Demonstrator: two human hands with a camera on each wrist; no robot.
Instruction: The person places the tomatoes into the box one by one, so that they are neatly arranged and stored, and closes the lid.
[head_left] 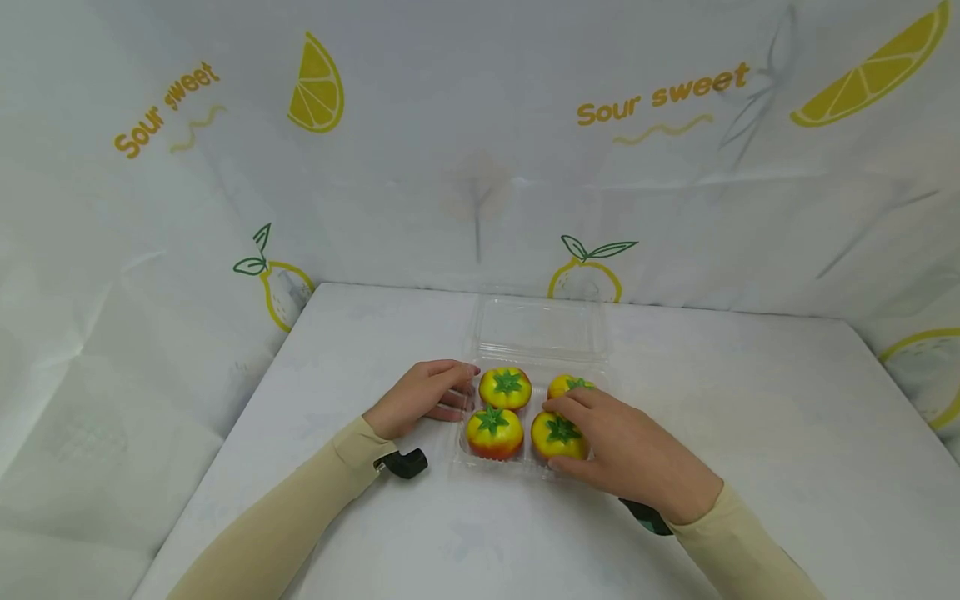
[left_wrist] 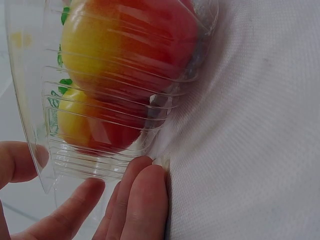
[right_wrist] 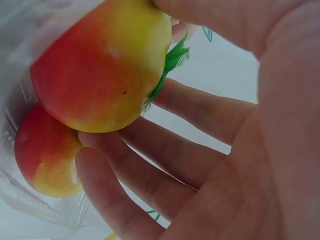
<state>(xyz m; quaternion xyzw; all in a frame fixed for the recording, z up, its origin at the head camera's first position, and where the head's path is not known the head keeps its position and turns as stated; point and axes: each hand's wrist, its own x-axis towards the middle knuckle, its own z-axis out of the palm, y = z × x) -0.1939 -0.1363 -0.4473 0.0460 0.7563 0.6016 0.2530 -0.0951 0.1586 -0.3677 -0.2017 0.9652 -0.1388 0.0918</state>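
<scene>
A clear plastic box (head_left: 512, 469) sits on the table with its hinged lid (head_left: 542, 327) laid back on the far side. Four yellow-and-red fruits with green leafy tops fill it two by two: the far left fruit (head_left: 506, 387), the near left fruit (head_left: 495, 437), the far right fruit (head_left: 567, 383) and the near right fruit (head_left: 551, 433). The right hand (head_left: 630, 442) is partly closed round the near right fruit, thumb on its near side and fingers reaching over it. The left hand (head_left: 423, 393) lies at the box's left side, fingers loosely extended and spread, fingertips against the plastic wall. Beneath is a white tabletop (head_left: 405, 542), and behind it a white backdrop (head_left: 420, 208) printed with lemons, lemon slices and "Sour sweet" lettering. Both arms wear beige sleeves (head_left: 277, 521), with black pieces (head_left: 405, 463) at the wrists.
</scene>
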